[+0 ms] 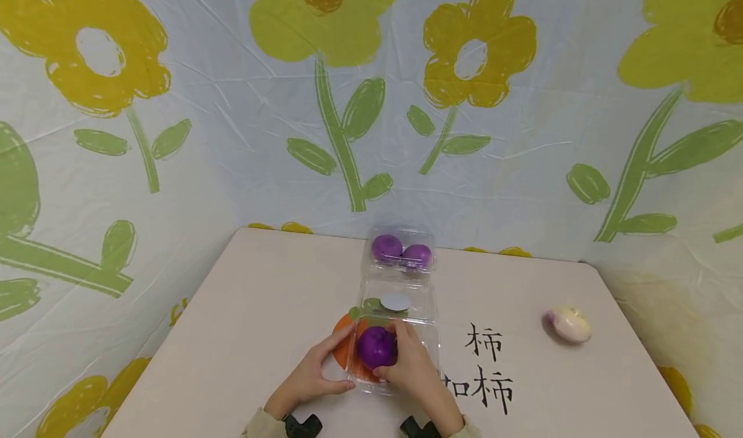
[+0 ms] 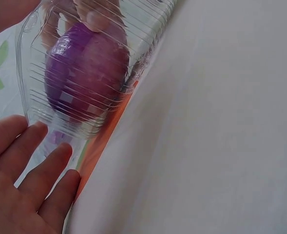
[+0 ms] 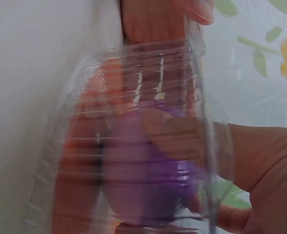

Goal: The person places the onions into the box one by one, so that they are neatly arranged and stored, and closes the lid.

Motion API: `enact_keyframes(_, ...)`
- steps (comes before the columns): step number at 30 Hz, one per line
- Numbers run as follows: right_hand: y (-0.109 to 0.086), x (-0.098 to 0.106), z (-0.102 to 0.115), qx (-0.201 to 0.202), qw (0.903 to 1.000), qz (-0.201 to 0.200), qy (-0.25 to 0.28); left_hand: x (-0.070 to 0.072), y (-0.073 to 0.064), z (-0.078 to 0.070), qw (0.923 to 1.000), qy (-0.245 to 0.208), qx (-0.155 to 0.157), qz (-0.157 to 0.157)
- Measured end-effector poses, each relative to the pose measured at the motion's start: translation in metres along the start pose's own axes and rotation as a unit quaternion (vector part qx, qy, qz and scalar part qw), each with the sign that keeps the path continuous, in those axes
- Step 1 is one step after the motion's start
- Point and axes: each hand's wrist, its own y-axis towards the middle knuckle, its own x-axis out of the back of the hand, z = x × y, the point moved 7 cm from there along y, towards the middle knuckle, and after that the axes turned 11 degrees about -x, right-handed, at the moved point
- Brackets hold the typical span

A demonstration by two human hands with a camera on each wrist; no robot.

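In the head view, a clear plastic clamshell box (image 1: 429, 354) stands at the front of the table, its lid (image 1: 424, 289) folded back and bearing a white oval sticker (image 1: 395, 302). My right hand (image 1: 411, 362) grips a shiny round purple vegetable (image 1: 374, 346) inside the box; its exact kind is unclear. Thumb and fingers wrap its right side, also seen through the ribbed plastic in the right wrist view. Beside the box's left wall is my left hand (image 1: 316, 371), fingers spread and fairly straight, fingertips at the plastic. In the left wrist view, these fingers (image 2: 41, 170) hold nothing.
Behind the lid, clear plastic packaging (image 1: 400, 231) holds two more purple vegetables (image 1: 386, 248). A cream-coloured vegetable with a purple tip (image 1: 570, 324) lies at the table's right. The tabletop (image 1: 278, 296) carries an orange print and black characters (image 1: 487, 367). Flower-patterned cloth (image 1: 232, 135) surrounds the table.
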Motion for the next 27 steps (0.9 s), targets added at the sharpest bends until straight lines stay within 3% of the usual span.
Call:
enact_keyframes(9, -0.003, 0.016, 0.001, -0.005, 0.9992, 0.025, 0.031, -0.001, 0.000, 0.001, 1.0000, 0.005, -0.001, 0.002)
enact_keyframes(15, -0.001, 0.035, 0.001, 0.001, 0.9958, 0.028, 0.087, -0.001, 0.002, -0.001, 1.0000, 0.002, -0.001, 0.001)
enact_keyframes(23, 0.006, 0.066, -0.011, 0.010, 0.9861, -0.036, 0.162, -0.001, 0.001, 0.000, 1.0000, 0.002, -0.001, 0.002)
enact_keyframes(27, 0.007, 0.084, -0.017, 0.065, 0.9771, -0.079, 0.187, -0.001, 0.000, 0.000, 1.0000, 0.001, -0.005, 0.000)
